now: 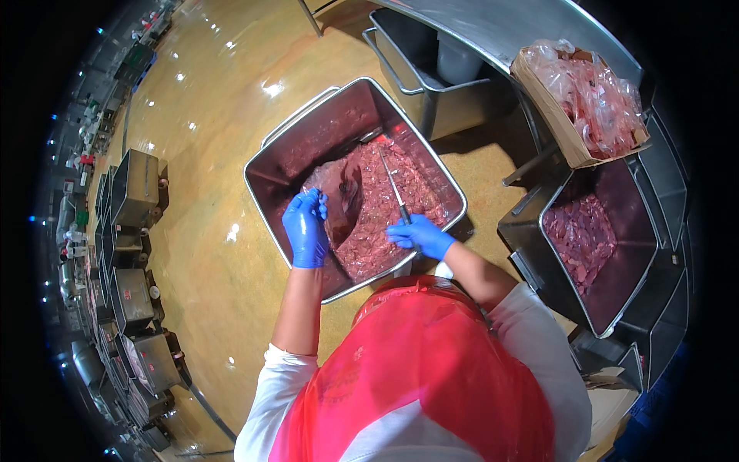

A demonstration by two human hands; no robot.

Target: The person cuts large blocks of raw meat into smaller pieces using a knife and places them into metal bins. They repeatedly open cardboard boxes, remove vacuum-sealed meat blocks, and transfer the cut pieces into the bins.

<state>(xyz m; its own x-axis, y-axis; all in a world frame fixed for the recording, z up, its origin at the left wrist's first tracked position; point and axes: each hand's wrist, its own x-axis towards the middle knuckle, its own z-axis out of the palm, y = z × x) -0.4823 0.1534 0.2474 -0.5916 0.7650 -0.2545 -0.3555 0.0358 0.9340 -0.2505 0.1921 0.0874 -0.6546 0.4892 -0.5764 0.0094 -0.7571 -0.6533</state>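
Note:
Both my hands wear blue gloves and are over a square steel meat bin (pixel 456 182). Small pieces of dark red meat (pixel 377 212) fill its bottom. My left hand (pixel 305 231) is closed on the edge of a clear plastic bag (pixel 329 183), stained reddish, with a dark hollow beside it. In my right hand (pixel 422 236), near the bin's near right side, is a knife (pixel 395 185) with a black handle. Its long narrow blade points away from me over the meat. A roundish metal piece (pixel 371 135) shows near the bin's far corner; its kind is unclear.
At the right, a cardboard box (pixel 554 123) of crumpled plastic bags sits above another steel bin (pixel 650 258) with red meat. A steel bin (pixel 431 92) holding a white container stands beyond, by a metal table (pixel 493 27). More steel bins (pixel 135 296) line the left.

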